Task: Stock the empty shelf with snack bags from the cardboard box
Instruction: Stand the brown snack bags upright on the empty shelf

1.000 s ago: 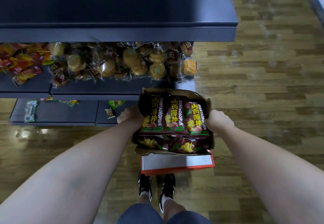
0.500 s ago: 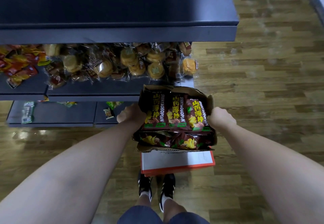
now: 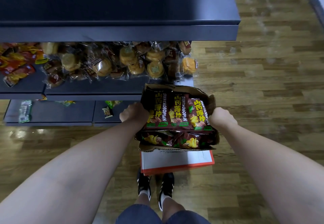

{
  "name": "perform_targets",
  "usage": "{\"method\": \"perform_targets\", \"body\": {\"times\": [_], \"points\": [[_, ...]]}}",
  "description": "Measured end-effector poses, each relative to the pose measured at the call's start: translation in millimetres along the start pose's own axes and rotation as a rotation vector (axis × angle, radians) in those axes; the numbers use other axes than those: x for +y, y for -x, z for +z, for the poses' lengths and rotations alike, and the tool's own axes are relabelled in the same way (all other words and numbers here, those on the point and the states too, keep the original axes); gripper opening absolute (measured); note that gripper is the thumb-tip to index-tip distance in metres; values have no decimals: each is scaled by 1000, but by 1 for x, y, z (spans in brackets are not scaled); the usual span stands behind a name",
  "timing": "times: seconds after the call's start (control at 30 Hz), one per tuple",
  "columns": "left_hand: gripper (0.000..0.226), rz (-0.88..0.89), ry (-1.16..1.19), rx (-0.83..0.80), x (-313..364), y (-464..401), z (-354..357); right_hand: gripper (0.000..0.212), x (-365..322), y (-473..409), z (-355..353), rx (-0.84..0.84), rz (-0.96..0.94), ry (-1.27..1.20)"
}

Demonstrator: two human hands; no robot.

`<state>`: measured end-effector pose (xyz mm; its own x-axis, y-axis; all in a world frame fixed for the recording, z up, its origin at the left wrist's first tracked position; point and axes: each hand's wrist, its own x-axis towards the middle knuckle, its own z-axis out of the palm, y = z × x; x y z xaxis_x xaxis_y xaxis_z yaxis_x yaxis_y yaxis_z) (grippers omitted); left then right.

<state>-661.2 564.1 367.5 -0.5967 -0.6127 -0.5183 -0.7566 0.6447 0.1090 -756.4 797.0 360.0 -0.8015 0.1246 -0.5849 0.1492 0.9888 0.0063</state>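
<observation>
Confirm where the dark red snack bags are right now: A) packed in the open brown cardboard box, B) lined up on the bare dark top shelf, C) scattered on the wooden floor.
A: the dark red snack bags sit inside the open brown cardboard box, which the left hand and right hand grip at its sides.

Snack bags (image 3: 177, 111): dark maroon, yellow lettering, green labels at the near end. Cardboard box (image 3: 211, 101): plain brown. Lower box (image 3: 177, 162) beneath it: white top, red-orange edge. Shelf (image 3: 119, 1): dark navy blue. Wrapped buns (image 3: 129, 60): golden-yellow in clear film. Packets (image 3: 15, 64) at far left: red and orange. Floor (image 3: 263, 83): brown wood-plank pattern. Shoes (image 3: 156, 187): black with white stripes.
</observation>
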Motion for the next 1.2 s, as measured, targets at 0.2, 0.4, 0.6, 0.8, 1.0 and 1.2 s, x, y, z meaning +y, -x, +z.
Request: {"method": "perform_targets", "body": {"times": [0.2,0.4,0.6,0.8,1.0,1.2], "points": [[31,95,90,218,4,-2,-6,32,-12,0,-3,262,-101,28],[38,343,21,338,24,4,-6,34,-35,8,-5,337,-386,69],[55,412,-16,203,45,9,9,58,-60,14,17,190,-497,41],[69,340,-15,78,48,6,25,65,-77,16,47,156,-527,-78],[67,318,25,50,46,5,31,60,-75,10,57,211,-568,-48],[61,317,73,45,47,6,30,71,-86,4,70,163,-563,40]]}}
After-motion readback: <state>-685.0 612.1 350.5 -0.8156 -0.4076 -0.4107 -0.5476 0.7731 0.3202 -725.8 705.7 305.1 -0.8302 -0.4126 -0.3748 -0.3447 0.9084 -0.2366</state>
